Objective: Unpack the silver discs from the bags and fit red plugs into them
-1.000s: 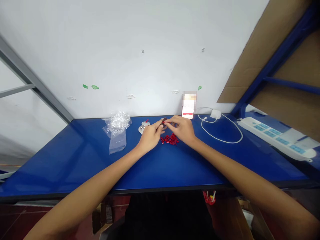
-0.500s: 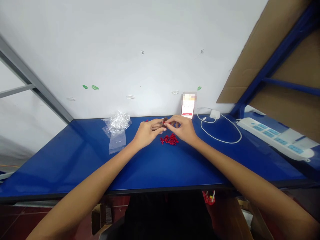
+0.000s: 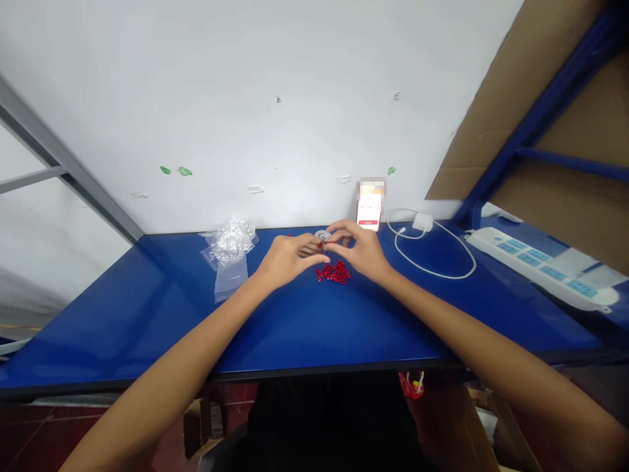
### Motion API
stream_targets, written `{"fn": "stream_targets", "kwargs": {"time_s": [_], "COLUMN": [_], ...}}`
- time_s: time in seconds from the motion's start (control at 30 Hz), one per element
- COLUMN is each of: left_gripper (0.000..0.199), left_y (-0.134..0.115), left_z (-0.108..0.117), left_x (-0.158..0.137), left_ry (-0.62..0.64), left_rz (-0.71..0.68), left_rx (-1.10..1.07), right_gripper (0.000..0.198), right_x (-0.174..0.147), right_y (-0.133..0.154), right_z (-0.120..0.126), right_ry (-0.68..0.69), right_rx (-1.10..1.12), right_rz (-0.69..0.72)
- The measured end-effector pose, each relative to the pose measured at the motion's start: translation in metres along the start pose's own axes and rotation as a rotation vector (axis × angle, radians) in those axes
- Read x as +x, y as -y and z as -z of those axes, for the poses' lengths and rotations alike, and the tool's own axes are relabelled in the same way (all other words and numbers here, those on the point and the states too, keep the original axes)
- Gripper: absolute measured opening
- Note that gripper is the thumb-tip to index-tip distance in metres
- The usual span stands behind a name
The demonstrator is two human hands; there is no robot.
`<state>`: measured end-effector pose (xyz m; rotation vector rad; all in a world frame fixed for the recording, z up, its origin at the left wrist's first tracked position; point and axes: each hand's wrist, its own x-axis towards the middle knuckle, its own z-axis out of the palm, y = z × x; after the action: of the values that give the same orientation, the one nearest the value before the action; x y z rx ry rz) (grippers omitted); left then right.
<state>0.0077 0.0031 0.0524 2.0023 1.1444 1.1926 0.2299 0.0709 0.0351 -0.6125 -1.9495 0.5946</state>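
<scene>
My left hand [image 3: 289, 259] and my right hand [image 3: 362, 251] meet above the blue table, both with bent fingers around a small round silvery piece [image 3: 322, 235]. My left hand grips it from the left, thumb stretched out below. A thin bit of red cord [image 3: 328, 244] shows at the fingertips of my right hand, which pinches there; its exact hold is partly hidden. Just in front of the hands lies a small pile of red cord loops [image 3: 338, 273] with tiny metal ends. A speck of red also shows behind my left hand.
Crumpled clear plastic bags [image 3: 230, 246] lie to the left. A lit phone [image 3: 368, 211] leans on the wall at the back. To the right are a white charger with cable [image 3: 423, 223] and a white power strip [image 3: 540, 265]. The table's front edge [image 3: 334, 375] is near my body.
The round piece has turned, so its pale silvery face now shows between the hands. My right fingers have lifted slightly and spread over it. The red loops stay put.
</scene>
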Motion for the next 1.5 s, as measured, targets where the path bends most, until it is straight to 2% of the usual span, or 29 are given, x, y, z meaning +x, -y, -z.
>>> {"fn": "stream_targets", "kwargs": {"time_s": [0.07, 0.13, 0.23, 0.37, 0.57, 0.8, 0.93, 1.1, 1.3, 1.5], "left_gripper": [0.034, 0.031, 0.029, 0.032, 0.040, 0.042, 0.046, 0.044, 0.049, 0.049], "left_y": [-0.002, -0.003, -0.003, 0.003, 0.010, 0.026, 0.024, 0.021, 0.023, 0.023], "left_z": [-0.002, -0.004, -0.006, -0.007, -0.016, -0.020, -0.016, -0.012, -0.011, -0.010], "left_x": [0.000, 0.000, 0.001, 0.002, -0.001, 0.000, 0.002, 0.002, 0.001, 0.001], "left_ry": [0.010, 0.048, 0.101, 0.119, 0.123, 0.073, 0.072, 0.078, 0.121, 0.073], "left_rz": [0.041, 0.085, 0.147, 0.201, 0.333, 0.417, 0.394, 0.394, 0.384, 0.393], "left_rx": [-0.071, -0.134, -0.185, -0.304, -0.580, -0.727, -0.737, -0.747, -0.708, -0.688], "right_gripper": [0.040, 0.047, 0.049, 0.044, 0.022, 0.047, 0.067, 0.048, 0.043, 0.044], "right_x": [0.002, 0.003, 0.004, 0.006, 0.010, 0.002, 0.000, 0.002, 0.002, 0.001], "right_y": [-0.003, -0.004, -0.005, -0.008, -0.017, -0.017, -0.008, -0.001, -0.001, 0.007], "right_z": [0.002, 0.005, 0.010, 0.017, 0.017, 0.009, 0.008, 0.008, 0.008, 0.007], "right_ry": [0.024, 0.093, 0.214, 0.313, 0.345, 0.368, 0.346, 0.269, 0.288, 0.321], "right_rx": [0.070, 0.153, 0.228, 0.142, -0.083, -0.094, -0.092, -0.043, 0.000, 0.052], "right_rz": [-0.049, -0.064, -0.074, -0.022, 0.144, 0.105, 0.176, 0.131, 0.119, 0.114]}}
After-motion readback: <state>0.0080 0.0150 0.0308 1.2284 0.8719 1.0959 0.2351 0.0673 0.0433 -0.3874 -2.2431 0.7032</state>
